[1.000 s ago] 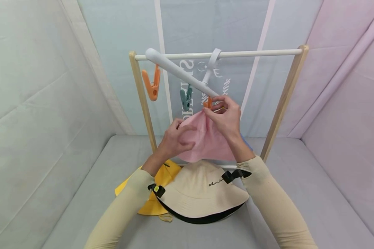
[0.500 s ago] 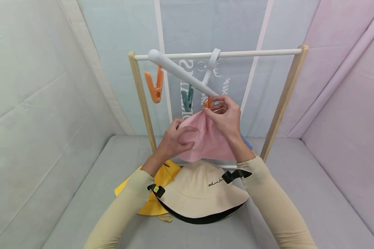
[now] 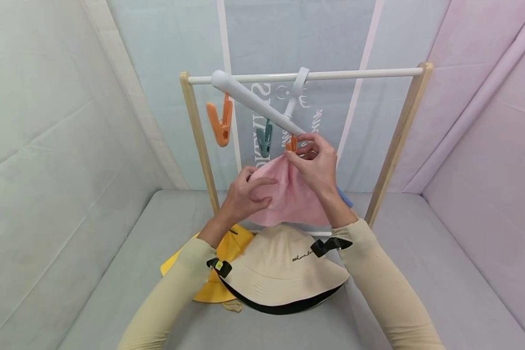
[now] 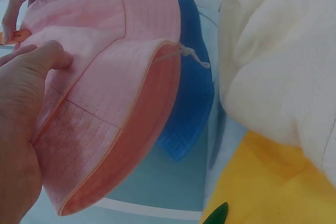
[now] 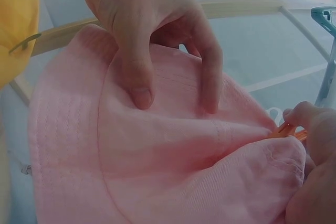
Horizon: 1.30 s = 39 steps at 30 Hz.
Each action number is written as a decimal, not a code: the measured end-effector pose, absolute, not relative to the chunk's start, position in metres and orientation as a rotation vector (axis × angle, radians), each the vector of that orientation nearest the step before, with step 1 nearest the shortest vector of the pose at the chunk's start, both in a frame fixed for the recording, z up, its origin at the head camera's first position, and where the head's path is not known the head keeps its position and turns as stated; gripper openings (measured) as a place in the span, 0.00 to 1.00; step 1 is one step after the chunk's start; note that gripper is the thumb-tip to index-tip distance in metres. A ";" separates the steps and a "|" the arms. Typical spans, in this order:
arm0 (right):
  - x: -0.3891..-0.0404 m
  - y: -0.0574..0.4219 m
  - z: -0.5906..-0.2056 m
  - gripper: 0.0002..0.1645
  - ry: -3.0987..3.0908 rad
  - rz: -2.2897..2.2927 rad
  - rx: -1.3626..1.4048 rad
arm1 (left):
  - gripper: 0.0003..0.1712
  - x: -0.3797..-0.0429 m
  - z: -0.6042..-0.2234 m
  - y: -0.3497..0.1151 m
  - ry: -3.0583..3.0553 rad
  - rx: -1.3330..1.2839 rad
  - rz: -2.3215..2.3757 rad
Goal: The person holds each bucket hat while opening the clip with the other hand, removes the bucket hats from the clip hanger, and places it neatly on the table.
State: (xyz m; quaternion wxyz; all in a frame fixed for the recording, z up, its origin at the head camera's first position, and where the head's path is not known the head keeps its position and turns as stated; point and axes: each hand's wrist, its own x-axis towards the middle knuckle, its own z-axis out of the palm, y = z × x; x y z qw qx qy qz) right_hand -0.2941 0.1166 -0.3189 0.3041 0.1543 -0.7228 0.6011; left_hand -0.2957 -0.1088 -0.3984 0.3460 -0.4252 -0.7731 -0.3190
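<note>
A pink bucket hat (image 3: 280,194) hangs below a white hanger (image 3: 255,103), its crown bunched up into an orange clothespin (image 3: 291,144). My right hand (image 3: 317,160) pinches that clothespin at the crown's peak, thumb in front. On the hat's left side my left hand (image 3: 247,194) grips the fabric, with thumb and a finger (image 5: 211,85) on the near face and other fingers behind it. Another orange clothespin (image 3: 220,127) and a green clothespin (image 3: 264,139) dangle from the hanger's left half. Behind the pink hat, the left wrist view shows a blue hat (image 4: 191,87).
A cream bucket hat (image 3: 275,262) with black script lies on the grey surface (image 3: 127,296) under my hands, overlapping a yellow hat (image 3: 234,245). The rack's white rail (image 3: 363,74) runs between wooden posts (image 3: 398,146). Fabric walls stand at the back and both sides.
The hanger's left end has swung slightly right, carrying the hanging orange and green clothespins with it. Both hands stay almost in place on the hat and clothespin.
</note>
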 end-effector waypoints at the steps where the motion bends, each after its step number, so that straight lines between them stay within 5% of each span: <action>1: -0.294 0.116 -0.319 0.22 -1.912 1.597 0.410 | 0.23 -0.296 -0.398 -0.109 -2.005 -1.104 -0.830; 39: -0.294 0.110 -0.318 0.17 -1.921 1.586 0.405 | 0.22 -0.293 -0.403 -0.110 -1.972 -1.102 -0.803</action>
